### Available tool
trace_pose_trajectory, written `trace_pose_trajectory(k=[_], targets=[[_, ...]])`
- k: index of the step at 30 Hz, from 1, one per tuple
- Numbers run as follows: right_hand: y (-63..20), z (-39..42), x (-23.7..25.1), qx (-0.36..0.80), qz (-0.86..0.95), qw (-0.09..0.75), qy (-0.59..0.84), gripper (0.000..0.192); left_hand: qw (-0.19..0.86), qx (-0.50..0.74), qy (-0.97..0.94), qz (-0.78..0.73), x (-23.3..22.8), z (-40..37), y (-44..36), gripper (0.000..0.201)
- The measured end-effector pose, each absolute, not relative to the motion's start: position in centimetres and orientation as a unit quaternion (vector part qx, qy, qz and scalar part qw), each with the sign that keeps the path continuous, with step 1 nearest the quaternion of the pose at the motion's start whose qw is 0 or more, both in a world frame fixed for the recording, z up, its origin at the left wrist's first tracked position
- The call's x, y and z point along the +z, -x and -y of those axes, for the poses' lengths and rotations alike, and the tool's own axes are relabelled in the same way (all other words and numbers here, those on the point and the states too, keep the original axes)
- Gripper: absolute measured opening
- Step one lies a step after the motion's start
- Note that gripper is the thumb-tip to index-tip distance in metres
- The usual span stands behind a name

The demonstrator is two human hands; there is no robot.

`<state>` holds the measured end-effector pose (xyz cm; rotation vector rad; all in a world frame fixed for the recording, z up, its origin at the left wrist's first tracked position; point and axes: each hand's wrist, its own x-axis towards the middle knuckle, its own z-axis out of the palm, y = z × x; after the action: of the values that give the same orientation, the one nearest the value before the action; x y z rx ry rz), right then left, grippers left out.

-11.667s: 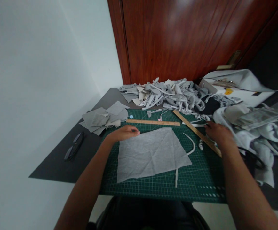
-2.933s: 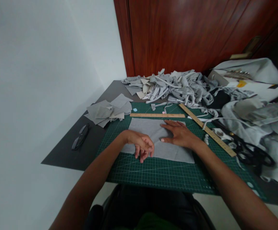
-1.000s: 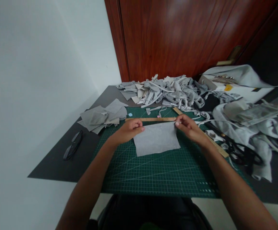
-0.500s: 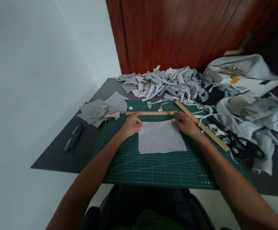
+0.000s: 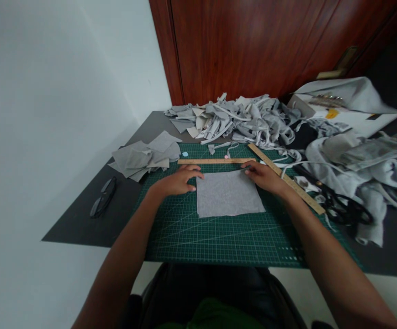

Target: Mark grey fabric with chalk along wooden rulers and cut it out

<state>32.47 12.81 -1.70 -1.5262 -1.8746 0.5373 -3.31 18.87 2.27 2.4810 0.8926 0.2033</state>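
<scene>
Since half a second ago both hands have settled lower onto the green cutting mat point(image 5: 219, 237), flattening the folded grey fabric piece point(image 5: 229, 199) that lay slightly rumpled before. No readable writing shows; the mat's pale grid and the wooden ruler point(image 5: 215, 161) markings are too small to make out. The fabric is a plain, light grey, near-square piece, lying flat. The left hand point(image 5: 177, 181) rests open, fingertips touching its left edge; the right hand point(image 5: 263, 176) presses open on its far right corner. A second ruler point(image 5: 287, 179) runs just right of that hand.
</scene>
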Motion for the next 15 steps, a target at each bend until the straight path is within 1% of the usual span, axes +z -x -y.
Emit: trace_pose_trajectory(k=[2,3,6,8,10,12,15], targets=[[-33.2,-12.3,-0.7,0.284,0.721,0.289,0.563,0.038,0.257,0.015,-0.906,-0.336,2.7,-18.5,3.7,0.057],[-33.5,-12.0,-0.2,0.322,0.725,0.263,0.55,0.038,0.258,0.003,-0.904,-0.341,2.8,-18.3,3.6,0.057],[-33.8,-11.5,1.0,0.382,0.755,0.192,0.497,0.032,0.253,0.019,-0.909,-0.332,2.9,-17.3,2.4,0.043],[-33.6,-11.5,1.5,0.396,0.773,0.171,0.465,0.03,0.252,0.043,-0.917,-0.306,2.8,-16.7,1.5,0.03],[-33.3,-11.4,1.7,0.416,0.769,0.17,0.454,0.029,0.254,0.069,-0.924,-0.278,2.7,-16.4,0.9,0.02],[-33.1,-11.4,1.7,0.445,0.747,0.188,0.457,0.03,0.268,0.1,-0.923,-0.256,2.6,-16.5,0.6,0.014],[-32.8,-11.1,1.7,0.507,0.668,0.283,0.465,0.033,0.344,0.162,-0.892,-0.246,2.4,-16.9,0.5,0.009]])
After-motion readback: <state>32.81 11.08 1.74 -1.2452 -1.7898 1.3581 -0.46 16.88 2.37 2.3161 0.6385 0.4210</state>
